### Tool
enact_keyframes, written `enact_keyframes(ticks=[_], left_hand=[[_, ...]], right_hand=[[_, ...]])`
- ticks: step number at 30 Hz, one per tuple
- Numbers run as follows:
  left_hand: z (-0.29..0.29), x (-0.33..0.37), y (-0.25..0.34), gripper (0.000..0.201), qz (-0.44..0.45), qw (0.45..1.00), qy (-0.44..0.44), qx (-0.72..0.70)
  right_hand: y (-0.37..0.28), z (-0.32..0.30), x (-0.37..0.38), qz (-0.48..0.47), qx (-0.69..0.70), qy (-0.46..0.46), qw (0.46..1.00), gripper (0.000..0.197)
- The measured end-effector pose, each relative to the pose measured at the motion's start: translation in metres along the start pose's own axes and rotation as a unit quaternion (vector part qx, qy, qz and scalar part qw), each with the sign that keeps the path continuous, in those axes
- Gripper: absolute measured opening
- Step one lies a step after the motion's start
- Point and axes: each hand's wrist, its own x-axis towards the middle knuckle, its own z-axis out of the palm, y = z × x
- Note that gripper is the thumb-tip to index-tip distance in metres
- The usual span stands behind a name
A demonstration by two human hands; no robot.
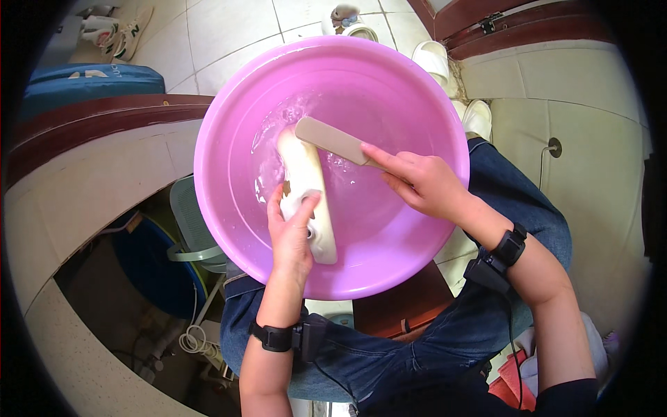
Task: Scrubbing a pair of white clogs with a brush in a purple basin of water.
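Note:
A white slipper lies tilted on its side in the water of a large pink basin. My left hand grips it near the middle, with thumb and fingers on either side of an opening. Brownish patches show beside my fingers. My right hand is closed round the handle of a beige brush, index finger stretched along its back. The brush head rests against the slipper's far end; any bristles face down and are hidden. Water is rippling and splashing around that end.
The basin sits in front of my knees, above a brown stool. White slippers stand on the tiles beyond it. At left are a blue bag, a doorframe edge and a grey-green plastic basket. A tiled wall rises at right.

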Motion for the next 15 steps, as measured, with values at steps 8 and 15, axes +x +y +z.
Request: enact_keyframes(ticks=[8, 15], left_hand=[[0.006, -0.006, -0.004, 0.082, 0.029, 0.991, -0.045, 0.125], [-0.001, -0.003, -0.006, 0.077, 0.099, 0.977, -0.072, 0.173]], right_hand=[[0.003, -0.009, 0.005, 0.029, -0.008, 0.068, 0.997, 0.052], [-0.001, -0.028, 0.003, -0.105, -0.038, -0.001, 0.994, 0.046]])
